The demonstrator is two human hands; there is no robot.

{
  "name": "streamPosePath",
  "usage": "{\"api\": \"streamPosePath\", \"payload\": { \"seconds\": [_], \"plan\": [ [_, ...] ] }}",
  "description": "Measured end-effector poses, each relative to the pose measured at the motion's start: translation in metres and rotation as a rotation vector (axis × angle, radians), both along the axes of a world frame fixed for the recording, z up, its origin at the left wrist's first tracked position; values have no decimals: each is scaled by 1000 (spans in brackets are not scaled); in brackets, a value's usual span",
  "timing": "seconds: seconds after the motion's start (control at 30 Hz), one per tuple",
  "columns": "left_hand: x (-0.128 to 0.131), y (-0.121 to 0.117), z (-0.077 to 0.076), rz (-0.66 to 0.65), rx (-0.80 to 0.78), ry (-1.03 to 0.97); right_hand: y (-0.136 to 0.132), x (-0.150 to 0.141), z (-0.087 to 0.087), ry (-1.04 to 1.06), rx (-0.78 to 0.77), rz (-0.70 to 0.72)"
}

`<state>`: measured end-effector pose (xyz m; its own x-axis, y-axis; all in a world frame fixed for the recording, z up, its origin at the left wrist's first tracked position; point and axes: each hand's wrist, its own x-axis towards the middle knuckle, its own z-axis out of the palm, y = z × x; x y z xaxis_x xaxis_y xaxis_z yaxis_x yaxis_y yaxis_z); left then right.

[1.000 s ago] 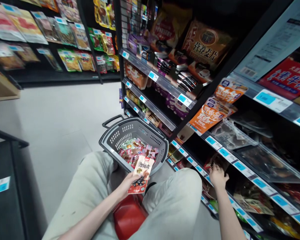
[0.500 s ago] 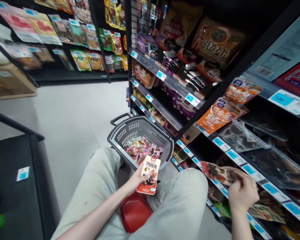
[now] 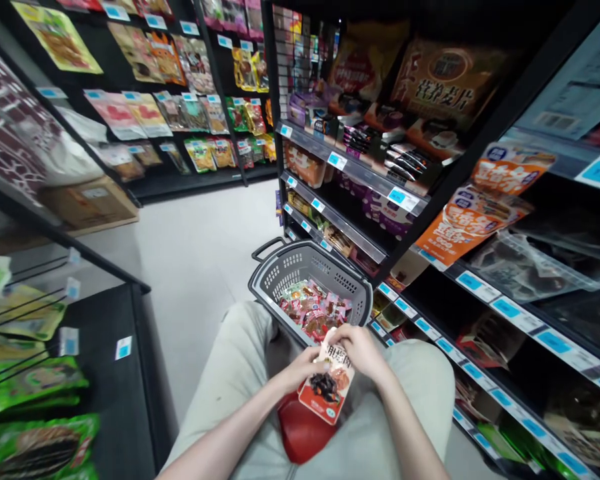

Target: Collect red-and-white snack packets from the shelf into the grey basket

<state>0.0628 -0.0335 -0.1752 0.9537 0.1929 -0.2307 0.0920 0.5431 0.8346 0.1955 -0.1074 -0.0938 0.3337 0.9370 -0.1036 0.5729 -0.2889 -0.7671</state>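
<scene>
Over my lap, both hands are on a red and cream snack packet (image 3: 327,390) printed with dark pieces of food and large characters. My left hand (image 3: 303,367) grips its left side, thumb across the front. At the top edge, my right hand (image 3: 357,348) is closed with its fingers curled around the packet. A sliver of red shows behind the packet's left edge, but I cannot tell whether that is a second packet. Just beyond the hands stands a grey shopping basket (image 3: 267,303), with several small wrapped snacks (image 3: 313,307) lying in it.
Shelves with price tags (image 3: 473,285) rise close on my right, with orange snack bags (image 3: 453,230) hanging there. A dark low rack (image 3: 130,400) with green bags (image 3: 40,447) is on my left. A cardboard box (image 3: 90,203) sits on the floor farther off. Something red (image 3: 307,430) lies between my legs.
My right hand has come from the right-hand shelf, where it held a similar packet, to my left hand's packet. The view has shifted left, showing more of the left rack.
</scene>
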Motion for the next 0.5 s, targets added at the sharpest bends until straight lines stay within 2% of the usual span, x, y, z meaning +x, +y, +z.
{"api": "streamPosePath", "payload": {
  "seconds": [0.07,0.17,0.27,0.37,0.5],
  "plan": [
    [2,0,-4,28,53,90,3,0,-11,-14,65,-74],
    [6,2,-9,123,114,152,-4,7,-24,-70,150,-321],
    [8,3,-12,204,97,147,-13,19,-35,-23,86,-473],
    [9,3,-13,222,95,135,-16,26,-40,-6,-4,-467],
    [11,3,-13,214,139,140,-12,22,-38,-42,-7,-412]
  ]
}}
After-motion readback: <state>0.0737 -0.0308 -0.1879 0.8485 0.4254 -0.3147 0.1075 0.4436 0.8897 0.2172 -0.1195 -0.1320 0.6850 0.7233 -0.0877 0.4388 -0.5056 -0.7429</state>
